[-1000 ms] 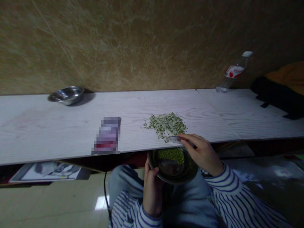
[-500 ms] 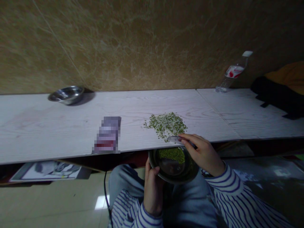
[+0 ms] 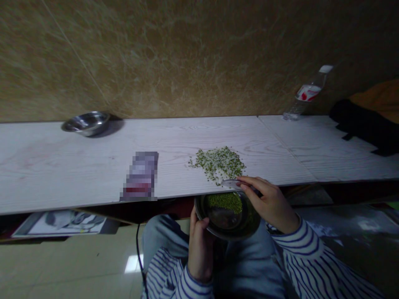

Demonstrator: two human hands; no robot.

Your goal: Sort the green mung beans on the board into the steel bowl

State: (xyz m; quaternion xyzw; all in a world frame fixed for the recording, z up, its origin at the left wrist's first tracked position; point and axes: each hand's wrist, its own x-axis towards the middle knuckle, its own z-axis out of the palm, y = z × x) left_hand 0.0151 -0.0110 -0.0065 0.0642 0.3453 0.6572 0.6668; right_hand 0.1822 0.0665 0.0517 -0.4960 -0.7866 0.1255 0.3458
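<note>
My left hand [image 3: 200, 247] grips the left rim of a metal bowl [image 3: 229, 226], which sits over my lap just below the table edge. Small green beans [image 3: 227, 202], likely mung beans, lie inside it toward the far side. A spoon [image 3: 230, 183] is pinched in my right hand [image 3: 272, 203], its pale bowl low at the table's front edge, above the metal bowl's far rim. Just beyond the spoon, a loose pile of green beans mixed with white grains [image 3: 220, 163] spreads over the white table [image 3: 174, 137].
Back left on the table stands a second metal bowl [image 3: 87, 123]. A blurred-out flat rectangular object [image 3: 140, 176] lies near the front edge. Back right are a clear plastic bottle [image 3: 307, 93] and a black and orange cloth item [image 3: 368, 120], near the marbled wall [image 3: 187, 58].
My right hand and the spoon have shifted very slightly to the right. My left hand and the bowl hold nearly the same place; the pile looks unchanged.
</note>
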